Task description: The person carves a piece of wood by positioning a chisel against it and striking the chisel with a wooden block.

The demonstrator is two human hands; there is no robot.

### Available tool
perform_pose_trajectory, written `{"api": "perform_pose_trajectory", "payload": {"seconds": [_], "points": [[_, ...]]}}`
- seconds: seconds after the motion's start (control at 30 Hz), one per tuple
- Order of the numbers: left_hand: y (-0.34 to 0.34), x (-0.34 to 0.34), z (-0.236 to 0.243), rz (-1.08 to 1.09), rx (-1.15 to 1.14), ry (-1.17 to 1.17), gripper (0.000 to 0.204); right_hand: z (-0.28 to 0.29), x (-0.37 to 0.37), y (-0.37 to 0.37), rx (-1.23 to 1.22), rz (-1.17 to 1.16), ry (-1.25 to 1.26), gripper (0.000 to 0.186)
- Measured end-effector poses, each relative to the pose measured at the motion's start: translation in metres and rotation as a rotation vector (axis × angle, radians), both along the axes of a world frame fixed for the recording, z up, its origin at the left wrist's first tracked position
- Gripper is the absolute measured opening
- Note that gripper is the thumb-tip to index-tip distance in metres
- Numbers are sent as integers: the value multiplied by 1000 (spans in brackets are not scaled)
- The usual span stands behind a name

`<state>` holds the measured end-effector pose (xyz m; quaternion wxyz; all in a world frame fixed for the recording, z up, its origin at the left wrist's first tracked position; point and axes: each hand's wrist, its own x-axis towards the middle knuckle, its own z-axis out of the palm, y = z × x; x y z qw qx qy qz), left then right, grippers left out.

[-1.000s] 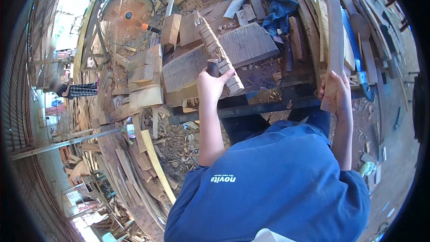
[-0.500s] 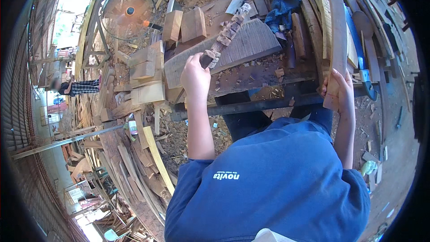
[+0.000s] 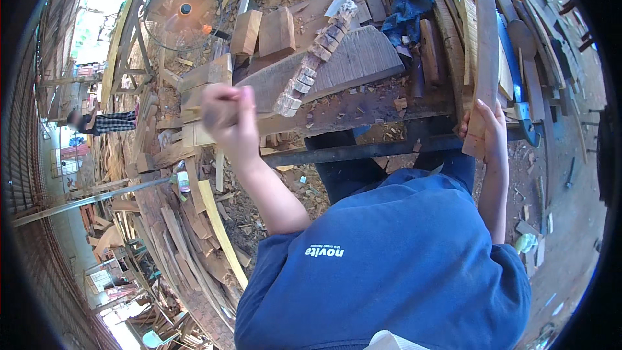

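My right hand (image 3: 486, 131) is wrapped round the near end of a long, flat wooden board (image 3: 486, 58), which points away from me. Smeared by motion, my left hand (image 3: 234, 126) is closed, left of the bench's middle. A short dark brown piece of wood (image 3: 217, 118) shows blurred in its fingers; its exact shape cannot be made out. Right of that hand, a slanting row of small rough wooden blocks (image 3: 314, 61) lies end to end across a wide grey plank (image 3: 363, 61).
A round wire-caged fan (image 3: 184, 10) stands far left, near thick wood blocks (image 3: 277, 32). A dark blue cloth (image 3: 407, 10) lies at the back. Beside the board is a blue-bladed handsaw (image 3: 518, 91). Offcuts (image 3: 194, 246) heap at left. Another person (image 3: 107, 123) is in the distance.
My left hand has moved left, away from the near end of the block row, with the dark piece in its fingers. My right hand still grips the board in nearly the same place.
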<state>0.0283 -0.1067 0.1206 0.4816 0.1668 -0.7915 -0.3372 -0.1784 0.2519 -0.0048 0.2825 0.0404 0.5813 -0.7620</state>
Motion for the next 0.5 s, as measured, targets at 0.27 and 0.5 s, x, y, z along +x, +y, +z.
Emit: {"api": "perform_pose_trajectory", "payload": {"seconds": [0.27,0.5], "points": [[-26,-35,9,-493,354,572,16,1,0,0,-24,12,13,32],[-41,-49,-17,-636,390,376,15,4,0,-1,-5,4,5,33]]}}
